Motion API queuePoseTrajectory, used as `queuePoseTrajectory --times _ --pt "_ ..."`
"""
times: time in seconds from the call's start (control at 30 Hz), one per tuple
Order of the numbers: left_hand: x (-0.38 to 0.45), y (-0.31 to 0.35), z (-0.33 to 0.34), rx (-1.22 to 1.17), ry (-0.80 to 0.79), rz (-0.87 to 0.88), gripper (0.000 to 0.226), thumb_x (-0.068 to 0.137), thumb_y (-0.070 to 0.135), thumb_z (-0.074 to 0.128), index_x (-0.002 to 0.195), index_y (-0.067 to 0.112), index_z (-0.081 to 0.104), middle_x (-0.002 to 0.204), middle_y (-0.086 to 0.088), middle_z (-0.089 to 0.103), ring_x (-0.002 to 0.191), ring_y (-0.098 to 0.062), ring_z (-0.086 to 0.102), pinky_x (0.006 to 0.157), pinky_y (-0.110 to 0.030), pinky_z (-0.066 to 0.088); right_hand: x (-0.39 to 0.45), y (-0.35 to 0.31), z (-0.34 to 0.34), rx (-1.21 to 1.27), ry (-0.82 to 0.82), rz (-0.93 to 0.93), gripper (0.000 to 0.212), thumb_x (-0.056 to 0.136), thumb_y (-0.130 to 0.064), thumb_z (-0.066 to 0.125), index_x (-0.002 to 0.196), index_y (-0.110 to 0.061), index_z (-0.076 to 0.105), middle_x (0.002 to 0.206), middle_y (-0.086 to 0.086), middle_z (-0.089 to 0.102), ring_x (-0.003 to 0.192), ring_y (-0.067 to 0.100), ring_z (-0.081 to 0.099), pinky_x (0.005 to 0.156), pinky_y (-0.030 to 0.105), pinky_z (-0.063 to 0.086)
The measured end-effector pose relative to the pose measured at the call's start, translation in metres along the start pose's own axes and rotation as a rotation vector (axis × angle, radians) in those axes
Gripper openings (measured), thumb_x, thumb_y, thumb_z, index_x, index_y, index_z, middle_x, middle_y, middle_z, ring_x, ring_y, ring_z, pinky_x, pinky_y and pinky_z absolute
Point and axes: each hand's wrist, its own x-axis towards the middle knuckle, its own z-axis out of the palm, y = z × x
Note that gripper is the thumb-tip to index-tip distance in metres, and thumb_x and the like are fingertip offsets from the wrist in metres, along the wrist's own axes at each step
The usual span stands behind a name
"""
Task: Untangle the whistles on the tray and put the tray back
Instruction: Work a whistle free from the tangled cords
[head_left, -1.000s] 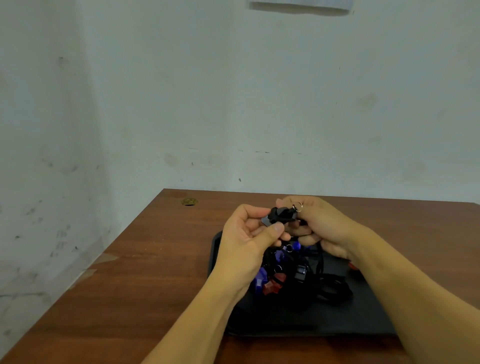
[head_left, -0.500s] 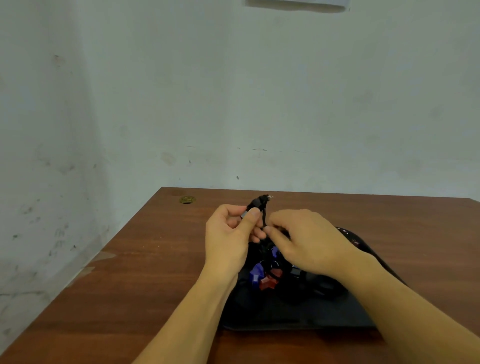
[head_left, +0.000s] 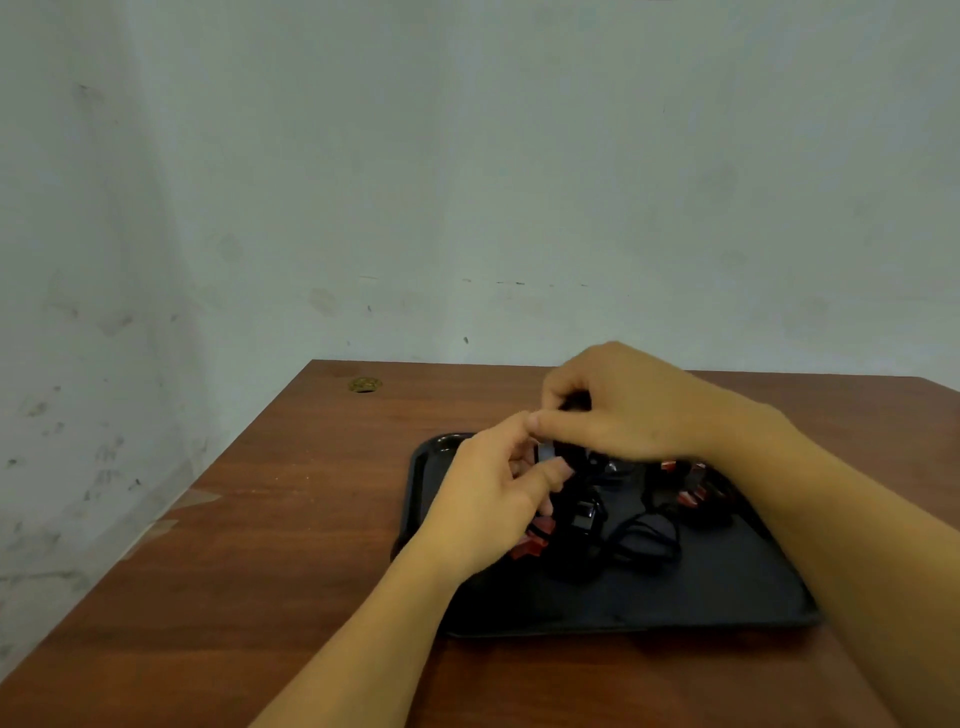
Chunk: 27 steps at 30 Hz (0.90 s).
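- The whistles lie in a knotted heap of glossy black plastic bodies, a few dull red ones, and thin black cords looped among them, all in the far half of the tray.
- One black whistle is lifted just above the heap, between the two hands; its shape is mostly hidden by fingers.
- The left hand is curled, thumb and fingertips pinching the near side of that black whistle.
- The right hand arches over from the right, fingers bent down and closed on the top of the same piece; exactly which part it holds I cannot tell.
- The two hands are together, fingertips touching above the pile.
- A slack loop of cord rests flat on the tray just right of the heap.
- More red whistles show under the right wrist.
- The tray is a shallow matte black rectangle with rounded corners and a raised rim, sitting on the right part of the tabletop.
- The tabletop is reddish-brown wood grain, smooth, with a chipped left edge.
- A small round brass-coloured fitting is set near its far left corner.
- Behind stands a scuffed, pale plastered wall.
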Motion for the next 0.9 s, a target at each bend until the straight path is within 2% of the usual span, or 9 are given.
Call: queuePoseTrajectory --times 0.1,0.2,0.27,0.33,0.43,0.53,0.7,0.83,0.9 --pt "0.001 0.005 0.001 -0.276 -0.001 0.011 0.017 0.095 0.006 0.064 0.106 0.018 0.065 0.074 -0.008 0.068 0.057 -0.019 0.06 0.063 -0.035 0.054 0.003 0.015 0.0 0.264 0.073 0.063 0.031 0.093 -0.04 0.067 0.07 -0.019 0.069 0.055 -0.015 0.058 0.051 0.0 0.048 0.057 0.013 0.038" --pt "0.003 0.007 0.002 -0.488 0.061 0.014 0.014 0.094 0.003 0.063 0.102 0.013 0.066 0.071 -0.008 0.068 0.055 -0.018 0.058 0.059 -0.03 0.049 -0.001 0.027 0.015 0.602 0.104 0.158 0.038 0.089 -0.046 0.068 0.07 -0.012 0.068 0.062 -0.003 0.059 0.058 0.009 0.052 0.064 0.024 0.043" --pt "0.002 0.008 0.004 -0.552 0.08 0.0 0.013 0.092 0.006 0.063 0.104 0.006 0.064 0.07 -0.008 0.068 0.054 -0.017 0.057 0.058 -0.029 0.048 -0.003 0.03 0.025 0.822 0.112 0.211 0.037 0.085 -0.047 0.067 0.064 -0.016 0.063 0.062 0.003 0.054 0.055 0.014 0.046 0.057 0.026 0.038" --pt "0.002 0.008 0.005 -0.593 0.087 -0.013 0.012 0.092 0.006 0.062 0.103 0.004 0.063 0.07 -0.008 0.068 0.054 -0.016 0.057 0.058 -0.027 0.048 -0.003 0.03 0.033 0.961 0.132 0.243 0.036 0.084 -0.045 0.066 0.058 -0.021 0.057 0.058 -0.001 0.043 0.049 0.011 0.031 0.047 0.022 0.024" --pt "0.003 0.01 0.004 -0.712 0.097 -0.022 0.017 0.086 0.011 0.064 0.101 0.005 0.06 0.072 -0.011 0.067 0.056 -0.016 0.058 0.057 -0.026 0.049 -0.002 0.032 0.041 1.085 0.147 0.266 0.036 0.093 -0.037 0.061 0.063 -0.016 0.058 0.054 -0.003 0.039 0.044 0.007 0.025 0.041 0.019 0.019" --pt "0.005 0.011 0.001 -0.781 0.142 -0.023 0.017 0.082 0.011 0.065 0.098 0.006 0.06 0.073 -0.014 0.067 0.057 -0.017 0.059 0.057 -0.024 0.05 -0.001 0.033 0.052 1.039 0.142 0.272 0.048 0.103 -0.024 0.053 0.056 -0.023 0.064 0.053 -0.005 0.044 0.041 0.005 0.027 0.039 0.017 0.02" --pt "0.008 0.003 0.001 -0.675 0.293 -0.048 0.009 0.091 0.005 0.065 0.097 0.004 0.059 0.073 -0.013 0.068 0.059 -0.018 0.059 0.058 -0.026 0.05 -0.003 0.028 0.067 0.622 0.272 0.128 0.033 0.104 -0.02 0.051 0.073 -0.015 0.061 0.059 -0.009 0.055 0.051 0.002 0.046 0.054 0.016 0.039" --pt "0.01 -0.005 -0.003 -0.373 0.402 -0.036 0.007 0.095 0.007 0.064 0.096 0.009 0.057 0.067 -0.006 0.067 0.054 -0.014 0.057 0.055 -0.026 0.048 -0.01 0.02 0.07 0.304 0.256 0.041 0.022 0.101 -0.026 0.051 0.083 -0.031 0.062 0.075 -0.005 0.067 0.069 0.012 0.062 0.069 0.037 0.053" --pt "0.009 -0.011 -0.005 -0.18 0.417 -0.028 0.009 0.095 0.015 0.066 0.093 0.018 0.058 0.07 -0.012 0.066 0.053 -0.018 0.055 0.054 -0.034 0.047 -0.014 0.016 0.062 0.214 0.234 0.028 0.018 0.099 -0.032 0.051 0.086 -0.035 0.064 0.081 -0.007 0.071 0.077 0.011 0.066 0.073 0.04 0.055"
